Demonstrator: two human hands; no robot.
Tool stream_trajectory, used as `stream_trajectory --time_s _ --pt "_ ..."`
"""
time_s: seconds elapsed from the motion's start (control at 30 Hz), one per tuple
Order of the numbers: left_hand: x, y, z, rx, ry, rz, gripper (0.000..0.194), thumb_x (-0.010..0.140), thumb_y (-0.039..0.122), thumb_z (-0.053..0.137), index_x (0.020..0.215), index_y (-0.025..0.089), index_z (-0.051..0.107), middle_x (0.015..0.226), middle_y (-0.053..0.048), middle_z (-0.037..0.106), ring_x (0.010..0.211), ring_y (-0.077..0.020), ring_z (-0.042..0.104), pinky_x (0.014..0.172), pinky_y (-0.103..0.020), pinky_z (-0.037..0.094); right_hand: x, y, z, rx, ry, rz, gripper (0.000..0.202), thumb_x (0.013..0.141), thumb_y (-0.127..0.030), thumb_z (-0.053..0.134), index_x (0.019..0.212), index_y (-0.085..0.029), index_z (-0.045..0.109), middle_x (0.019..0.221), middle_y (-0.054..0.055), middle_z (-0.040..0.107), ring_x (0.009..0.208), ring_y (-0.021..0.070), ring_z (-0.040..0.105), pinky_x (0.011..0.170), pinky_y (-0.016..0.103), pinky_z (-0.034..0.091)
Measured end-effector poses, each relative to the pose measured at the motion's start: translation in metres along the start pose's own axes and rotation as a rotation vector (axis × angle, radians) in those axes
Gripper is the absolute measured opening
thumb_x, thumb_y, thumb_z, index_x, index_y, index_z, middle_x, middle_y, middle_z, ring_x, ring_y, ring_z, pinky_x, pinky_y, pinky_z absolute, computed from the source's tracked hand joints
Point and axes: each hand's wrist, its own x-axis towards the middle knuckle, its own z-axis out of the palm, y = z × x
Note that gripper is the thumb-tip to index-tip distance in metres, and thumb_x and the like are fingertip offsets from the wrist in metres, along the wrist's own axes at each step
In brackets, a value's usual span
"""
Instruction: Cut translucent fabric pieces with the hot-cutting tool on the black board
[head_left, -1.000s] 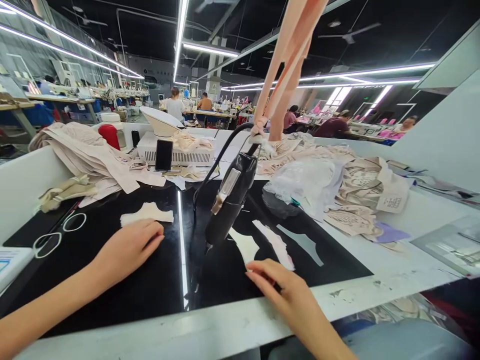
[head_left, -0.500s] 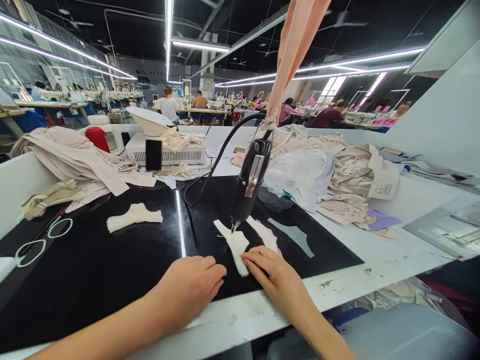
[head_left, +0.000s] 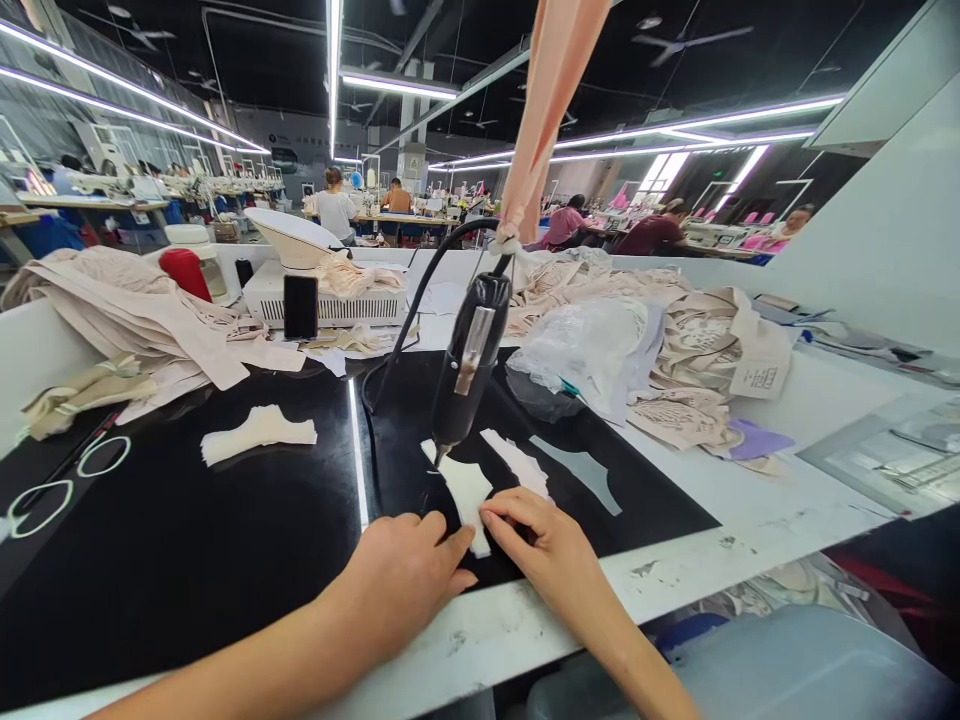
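Note:
A shaped stack of cream fabric pieces (head_left: 468,488) lies on the black mat (head_left: 262,560). My right hand (head_left: 551,540) pinches its right edge between thumb and fingertips. From the left, my left hand (head_left: 409,565) reaches in with thumb and index finger apart, the index tip touching the stack's lower left edge. A black corded hand tool (head_left: 466,365) with a pointed metal tip hangs from a peach cloth strip (head_left: 551,110), its tip at the stack's upper end. Beside these lie a pale pink fabric piece (head_left: 517,462) and a translucent grey template (head_left: 577,472).
Another cream stack (head_left: 259,433) and white-handled scissors (head_left: 105,456) are on the mat's left side. Beige fabric heaps (head_left: 135,300), a phone (head_left: 301,307), a white scale (head_left: 330,300) and a clear plastic bag (head_left: 589,340) line the back. Several people sit at sewing machines beyond.
My left hand has moved right and up to the cream stack, its thumb and index finger spreading. The hanging tool has swung left, its tip now nearer the stack's upper left end.

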Motion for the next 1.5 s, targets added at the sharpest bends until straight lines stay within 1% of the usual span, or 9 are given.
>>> stream_trajectory --time_s 0.33,0.53,0.67,0.77,0.87,0.97,1.13,1.3,1.5 --pt "-0.002 0.006 -0.002 0.065 -0.028 0.012 0.040 0.104 0.041 0.052 0.140 0.024 0.056 0.097 -0.007 0.069 0.078 -0.0225 0.070 0.056 -0.028 0.046 0.009 -0.005 -0.009 0.067 -0.059 0.076 0.022 0.089 -0.038 0.059 0.089 -0.025 0.077 0.090 0.004 0.076 0.074 0.0196 0.068 0.064 0.030 0.052" --pt "-0.002 0.001 0.009 0.024 0.113 0.053 0.040 0.103 0.042 0.054 0.137 0.023 0.057 0.093 -0.005 0.067 0.073 -0.0211 0.067 0.056 -0.030 0.046 0.009 -0.009 -0.008 0.118 -0.062 0.093 0.021 0.085 -0.035 0.062 0.073 -0.025 0.074 0.081 0.002 0.074 0.076 0.0196 0.066 0.073 0.032 0.051" --pt "-0.003 0.001 0.012 0.008 0.181 0.054 0.037 0.101 0.044 0.056 0.133 0.024 0.060 0.091 -0.003 0.067 0.071 -0.0193 0.066 0.054 -0.030 0.045 0.022 -0.009 -0.008 0.200 -0.009 0.163 0.022 0.084 -0.041 0.064 0.075 -0.023 0.073 0.058 -0.001 0.067 0.050 0.0154 0.056 0.053 0.028 0.045" --pt "-0.003 0.002 0.011 0.029 0.150 0.039 0.037 0.103 0.045 0.054 0.133 0.025 0.060 0.092 -0.002 0.067 0.071 -0.0193 0.067 0.056 -0.029 0.045 0.037 -0.009 -0.007 0.324 0.078 0.191 0.031 0.086 -0.052 0.064 0.080 -0.022 0.069 0.061 0.000 0.070 0.045 0.0148 0.059 0.048 0.027 0.048" --pt "-0.002 0.004 0.009 0.056 0.076 0.012 0.039 0.104 0.046 0.052 0.136 0.025 0.058 0.094 -0.003 0.068 0.073 -0.0212 0.069 0.056 -0.030 0.046 0.052 -0.011 -0.008 0.465 0.245 0.154 0.036 0.089 -0.059 0.061 0.090 -0.023 0.063 0.087 0.005 0.076 0.074 0.0212 0.075 0.063 0.030 0.059" --pt "-0.002 0.005 0.007 0.037 0.042 -0.021 0.038 0.104 0.046 0.050 0.137 0.027 0.058 0.094 -0.003 0.067 0.073 -0.0221 0.069 0.055 -0.030 0.045 0.060 -0.015 -0.013 0.557 0.415 0.069 0.033 0.091 -0.057 0.062 0.095 -0.024 0.062 0.102 0.005 0.075 0.098 0.0225 0.074 0.080 0.034 0.061" --pt "-0.003 0.002 0.002 -0.067 0.027 -0.007 0.039 0.104 0.041 0.051 0.141 0.027 0.055 0.100 -0.005 0.068 0.082 -0.0231 0.070 0.063 -0.029 0.048 0.035 -0.020 -0.025 0.594 0.537 -0.081 0.032 0.095 -0.055 0.060 0.091 -0.024 0.067 0.085 0.002 0.073 0.081 0.0167 0.070 0.078 0.030 0.058" --pt "-0.003 -0.012 -0.005 -0.382 0.025 -0.039 0.037 0.104 0.028 0.045 0.138 0.027 0.060 0.101 -0.006 0.071 0.087 -0.0229 0.070 0.073 -0.031 0.050 -0.012 -0.027 -0.020 0.583 0.405 -0.203 0.042 0.096 -0.059 0.056 0.084 -0.022 0.071 0.068 0.003 0.066 0.065 0.0173 0.063 0.062 0.028 0.052" --pt "-0.009 -0.034 -0.013 -1.262 0.013 -0.210 0.043 0.103 0.044 0.040 0.114 0.018 0.072 0.099 -0.006 0.073 0.090 -0.0191 0.066 0.078 -0.029 0.050 -0.032 -0.035 0.011 0.616 0.165 -0.252 0.039 0.103 -0.053 0.047 0.090 -0.024 0.071 0.073 0.002 0.066 0.068 0.0163 0.062 0.064 0.027 0.050"
